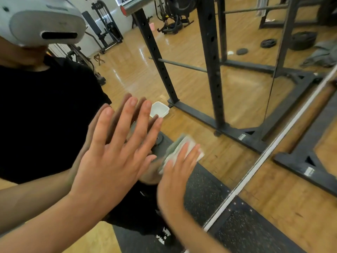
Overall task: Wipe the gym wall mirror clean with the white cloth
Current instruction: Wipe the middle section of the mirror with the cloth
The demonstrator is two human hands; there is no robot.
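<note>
The right hand [175,172] presses the white cloth [190,140] flat on the mirror [200,110]. The left hand [116,154], spread wide beside it, may leave new fingerprints.

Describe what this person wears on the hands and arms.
The left hand and right hand are bare: no gloves, rings or watch, and no sleeves near the wrists. The reflection in the mirror shows a black short-sleeved shirt.

Folded white cloth [174,147] pressed flat against mirror [191,84].
</note>
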